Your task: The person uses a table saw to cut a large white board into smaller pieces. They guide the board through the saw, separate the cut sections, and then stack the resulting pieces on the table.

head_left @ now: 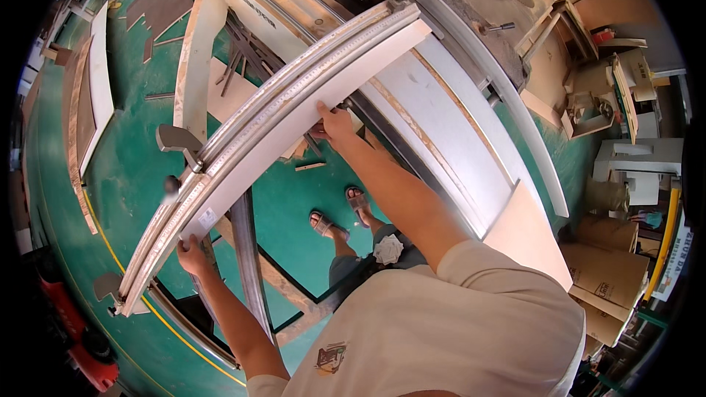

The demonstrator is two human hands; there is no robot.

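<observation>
A long, narrow pale board point(268, 148) lies along a metal fence point(294, 81) that has a measuring scale. My left hand point(192, 256) grips the board's near edge at its lower left end, beside a small white label. Farther up, my right hand point(337, 125) pinches the same edge, thumb on top and the other fingers partly hidden underneath. The board's far end reaches the silver machine table point(441, 92). On the fence sit a grey flip stop point(179, 140) and a black knob point(171, 185), both nearer my left hand.
A pale sheet point(526, 239) rests at the right end of the machine table. Dark offcuts point(246, 48) stand in a wooden bin beyond the fence. More panels point(162, 0) lie on the green floor at the far left. Cardboard boxes point(607, 261) stand at the right.
</observation>
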